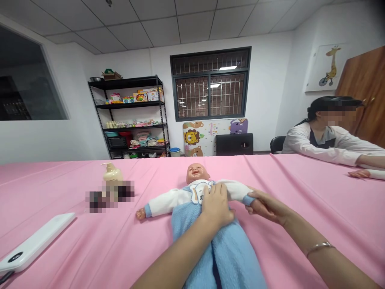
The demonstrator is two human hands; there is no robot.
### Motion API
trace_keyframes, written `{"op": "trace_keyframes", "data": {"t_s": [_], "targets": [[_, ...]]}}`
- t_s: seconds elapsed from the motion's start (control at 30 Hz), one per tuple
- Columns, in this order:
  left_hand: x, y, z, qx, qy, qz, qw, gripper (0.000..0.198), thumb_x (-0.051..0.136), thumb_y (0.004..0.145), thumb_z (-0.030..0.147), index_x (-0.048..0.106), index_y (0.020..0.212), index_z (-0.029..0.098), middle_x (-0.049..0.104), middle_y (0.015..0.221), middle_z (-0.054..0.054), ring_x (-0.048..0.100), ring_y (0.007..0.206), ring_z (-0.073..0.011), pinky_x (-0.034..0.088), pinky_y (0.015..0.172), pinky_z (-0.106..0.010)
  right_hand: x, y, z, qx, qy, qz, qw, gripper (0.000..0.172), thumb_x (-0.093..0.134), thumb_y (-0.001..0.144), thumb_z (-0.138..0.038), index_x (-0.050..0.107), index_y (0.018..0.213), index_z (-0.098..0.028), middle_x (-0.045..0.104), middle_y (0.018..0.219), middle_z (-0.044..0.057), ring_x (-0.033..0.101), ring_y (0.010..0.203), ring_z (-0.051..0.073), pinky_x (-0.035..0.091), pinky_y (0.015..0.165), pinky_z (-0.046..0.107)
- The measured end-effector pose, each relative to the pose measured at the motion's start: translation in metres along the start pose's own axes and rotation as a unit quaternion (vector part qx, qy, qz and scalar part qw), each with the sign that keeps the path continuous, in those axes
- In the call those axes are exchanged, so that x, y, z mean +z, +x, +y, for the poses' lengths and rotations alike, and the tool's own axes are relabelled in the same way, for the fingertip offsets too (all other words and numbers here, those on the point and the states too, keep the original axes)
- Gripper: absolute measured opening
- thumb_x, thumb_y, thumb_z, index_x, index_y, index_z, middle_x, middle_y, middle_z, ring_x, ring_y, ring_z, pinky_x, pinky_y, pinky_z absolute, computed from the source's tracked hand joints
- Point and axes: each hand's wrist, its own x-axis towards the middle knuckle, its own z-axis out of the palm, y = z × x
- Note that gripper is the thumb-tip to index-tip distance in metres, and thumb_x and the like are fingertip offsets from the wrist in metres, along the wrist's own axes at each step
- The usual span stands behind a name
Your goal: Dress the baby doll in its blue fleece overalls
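A baby doll [197,173] lies on its back, dressed in a white top with an animal face and fuzzy blue bottoms. My left hand [217,205] rests on the doll's chest, its fingers laid over the front of the top. At the blue cuff of the sleeve on the right, my right hand [272,206] is closed around the doll's wrist and hand. The doll's other arm [164,203] stretches out to the left on the cloth, untouched.
Pink cloth [126,249] covers the table. To the left are a cream pump bottle [112,174], a blurred patch and a white power bank [39,241] with a cable. Another person [313,136] sits at the right, near a second doll's arm [368,174]. Black shelves [132,104] stand behind.
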Motion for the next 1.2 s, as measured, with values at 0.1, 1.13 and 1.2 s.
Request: {"op": "trace_keyframes", "data": {"t_s": [0.1,1.13,1.2], "targets": [[-0.005,0.001,0.000,-0.030,0.026,0.009,0.999,0.072,0.057,0.064,0.037,0.033,0.126,0.009,0.040,0.128,-0.015,0.033,0.117,-0.0279,0.021,0.102,-0.051,-0.006,0.005,-0.004,0.004,0.107,0.046,0.993,0.024,0.054,0.072,-0.035,0.058,0.086,-0.016,0.060,0.071,0.005,0.046,0.055,0.011,0.044,0.055,0.026],[-0.035,-0.063,-0.103,-0.021,-0.180,-0.002,0.983,0.040,0.036,0.086,0.039,0.047,0.121,0.022,0.047,0.128,-0.006,0.040,0.119,-0.0179,0.029,0.102,-0.036,-0.037,0.035,0.050,-0.046,-0.662,0.340,0.666,0.039,0.042,0.071,-0.018,0.063,0.103,-0.026,0.066,0.082,0.011,0.058,0.079,0.026,0.037,0.066,0.036],[-0.026,-0.066,-0.118,-0.065,-0.206,0.039,0.976,0.036,0.035,0.086,0.036,0.055,0.110,0.017,0.055,0.116,-0.008,0.047,0.110,-0.0186,0.034,0.098,-0.036,-0.025,0.043,0.044,-0.063,-0.618,0.380,0.685,0.033,0.045,0.069,-0.022,0.065,0.096,-0.022,0.066,0.085,0.012,0.058,0.082,0.027,0.039,0.068,0.037]]}}
